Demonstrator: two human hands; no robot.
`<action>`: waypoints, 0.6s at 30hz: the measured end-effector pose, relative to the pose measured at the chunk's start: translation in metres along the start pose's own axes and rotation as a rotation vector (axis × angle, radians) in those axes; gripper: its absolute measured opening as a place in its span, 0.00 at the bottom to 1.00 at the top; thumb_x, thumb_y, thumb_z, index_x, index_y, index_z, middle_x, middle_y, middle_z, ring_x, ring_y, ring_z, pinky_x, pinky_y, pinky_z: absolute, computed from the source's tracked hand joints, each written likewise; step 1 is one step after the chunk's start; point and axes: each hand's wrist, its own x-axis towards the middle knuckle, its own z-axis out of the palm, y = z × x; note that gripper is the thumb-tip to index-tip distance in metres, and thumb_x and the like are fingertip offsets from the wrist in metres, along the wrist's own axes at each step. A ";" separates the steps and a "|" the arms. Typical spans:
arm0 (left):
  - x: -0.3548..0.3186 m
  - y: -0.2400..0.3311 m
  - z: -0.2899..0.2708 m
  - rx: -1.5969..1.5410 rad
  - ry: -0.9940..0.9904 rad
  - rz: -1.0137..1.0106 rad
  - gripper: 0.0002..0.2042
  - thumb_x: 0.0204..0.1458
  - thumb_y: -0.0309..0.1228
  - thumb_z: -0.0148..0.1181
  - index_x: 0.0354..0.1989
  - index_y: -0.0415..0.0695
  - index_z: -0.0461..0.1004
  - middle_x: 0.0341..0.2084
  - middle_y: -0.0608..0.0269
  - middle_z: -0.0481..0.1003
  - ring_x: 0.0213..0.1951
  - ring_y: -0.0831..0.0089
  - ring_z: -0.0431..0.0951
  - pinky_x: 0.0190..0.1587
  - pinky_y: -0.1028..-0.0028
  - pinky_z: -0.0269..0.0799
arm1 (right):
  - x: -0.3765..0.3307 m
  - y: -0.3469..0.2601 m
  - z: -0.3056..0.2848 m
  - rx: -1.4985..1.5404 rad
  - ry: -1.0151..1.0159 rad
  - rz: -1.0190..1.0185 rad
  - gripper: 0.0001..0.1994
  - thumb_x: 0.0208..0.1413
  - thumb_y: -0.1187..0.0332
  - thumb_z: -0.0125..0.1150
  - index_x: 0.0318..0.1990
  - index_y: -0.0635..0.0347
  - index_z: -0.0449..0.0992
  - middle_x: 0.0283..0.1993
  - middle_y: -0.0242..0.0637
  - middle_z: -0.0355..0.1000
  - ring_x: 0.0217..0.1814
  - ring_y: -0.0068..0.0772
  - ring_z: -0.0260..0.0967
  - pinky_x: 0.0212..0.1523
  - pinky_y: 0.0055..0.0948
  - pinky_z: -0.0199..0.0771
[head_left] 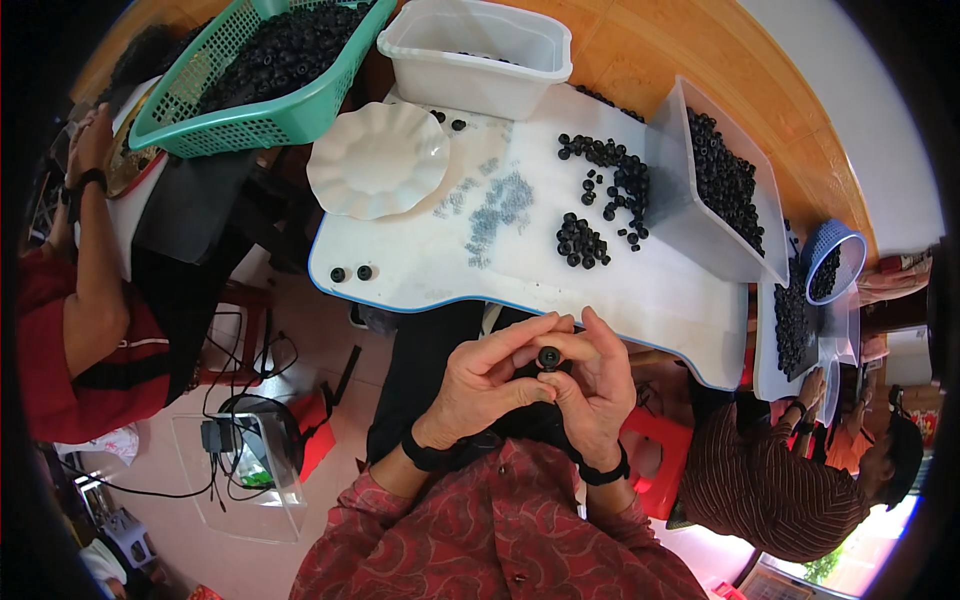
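On my left stands a green perforated plastic basket [255, 128] of black pieces; nearer me, two round black pieces [365, 272] sit by the blue edge of the white tabletop [420, 270], below a white scalloped plate [378, 165]. My left hand [478, 385] curls beside a small round black part [548, 357], its pressure on it unclear. My right hand [600, 392] pinches that part, thumb below, just off the table's near edge. Beyond lie loose black pieces [580, 243], then a translucent plastic bin [700, 222].

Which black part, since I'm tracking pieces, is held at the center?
The round part between left hand and right hand; other visible parts lie loose or in containers.
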 end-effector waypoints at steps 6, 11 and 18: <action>0.001 0.005 0.002 0.065 0.026 0.030 0.33 0.50 0.13 0.62 0.66 0.33 0.58 0.62 0.45 0.64 0.61 0.64 0.68 0.61 0.70 0.68 | -0.003 0.002 -0.001 -0.098 0.015 0.033 0.33 0.56 0.79 0.62 0.67 0.69 0.54 0.51 0.44 0.76 0.49 0.29 0.74 0.53 0.28 0.71; -0.002 0.006 0.001 0.152 0.145 -0.064 0.27 0.53 0.15 0.61 0.62 0.33 0.63 0.53 0.53 0.71 0.53 0.71 0.74 0.56 0.73 0.71 | 0.002 0.001 -0.002 -0.278 0.055 -0.063 0.30 0.53 0.79 0.64 0.64 0.69 0.60 0.49 0.41 0.78 0.44 0.30 0.73 0.50 0.27 0.72; -0.001 0.000 0.006 0.150 0.334 -0.203 0.12 0.58 0.22 0.59 0.49 0.32 0.74 0.38 0.60 0.78 0.38 0.79 0.78 0.42 0.80 0.77 | 0.012 0.003 -0.001 -0.590 0.055 -0.289 0.27 0.46 0.82 0.67 0.57 0.66 0.71 0.46 0.39 0.79 0.40 0.39 0.71 0.44 0.33 0.73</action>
